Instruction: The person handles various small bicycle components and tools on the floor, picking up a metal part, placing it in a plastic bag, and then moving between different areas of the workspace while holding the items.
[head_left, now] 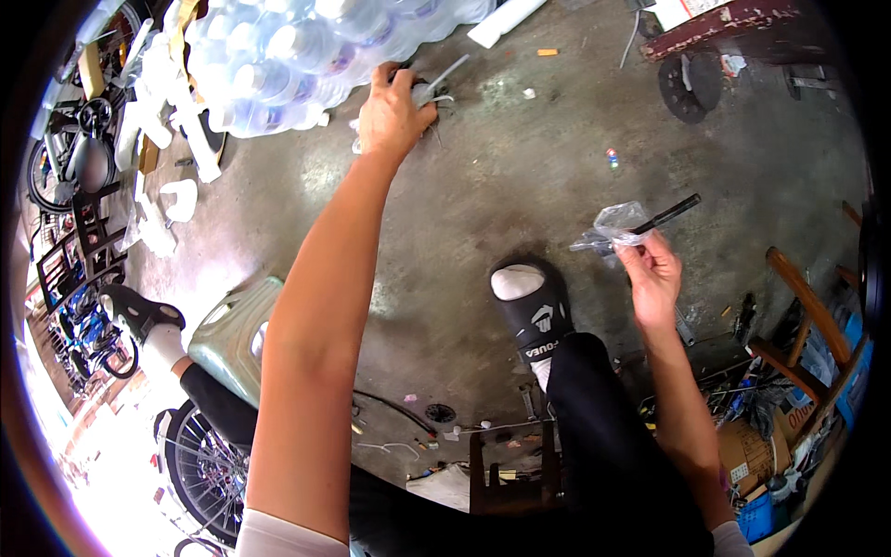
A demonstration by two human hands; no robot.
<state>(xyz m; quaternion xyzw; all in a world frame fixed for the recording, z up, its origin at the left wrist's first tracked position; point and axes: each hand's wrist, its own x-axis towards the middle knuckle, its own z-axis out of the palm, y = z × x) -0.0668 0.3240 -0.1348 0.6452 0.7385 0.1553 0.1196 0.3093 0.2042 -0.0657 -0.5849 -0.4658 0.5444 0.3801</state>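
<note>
My left hand (394,111) reaches far forward to the floor beside the shrink-wrapped water bottles (288,56). Its fingers are curled closed around a small bunch of scraps; a translucent strip (449,74) and thin pale pieces stick out past the thumb, but the rest is hidden. Off to the right, above the floor, my right hand (654,274) pinches a crumpled clear plastic bag (620,223). A thin black rod (673,213) slants up to the right from the bag, its lower end at the plastic and fingertips.
My sandalled foot (534,306) is planted between my hands. A pale green plastic stool (232,339) stands at the left, near a bicycle wheel (200,473). White packing pieces (181,200) lie beyond it. At the right are a wooden frame (807,302) and a cardboard box (747,455).
</note>
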